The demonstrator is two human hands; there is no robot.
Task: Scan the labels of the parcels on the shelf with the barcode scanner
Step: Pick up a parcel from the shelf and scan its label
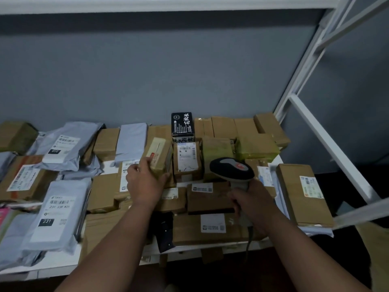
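A white shelf [212,247] is covered with cardboard boxes and grey mailer bags, most with white printed labels. My left hand [145,182] grips a small cardboard box [159,155] at mid shelf, tilting it up so its pale label faces me. My right hand [251,202] holds the grey and black barcode scanner [231,168] by its handle. The scanner's head sits above the boxes and points forward toward a labelled box [187,160] just right of the held one. The scanner's cable hangs down past the shelf's front edge.
A black box with white writing [182,125] stands at the back. Grey mailer bags [56,211] fill the left side. A long flat carton [303,192] lies at the right end by the white shelf frame [328,142]. A grey wall is behind.
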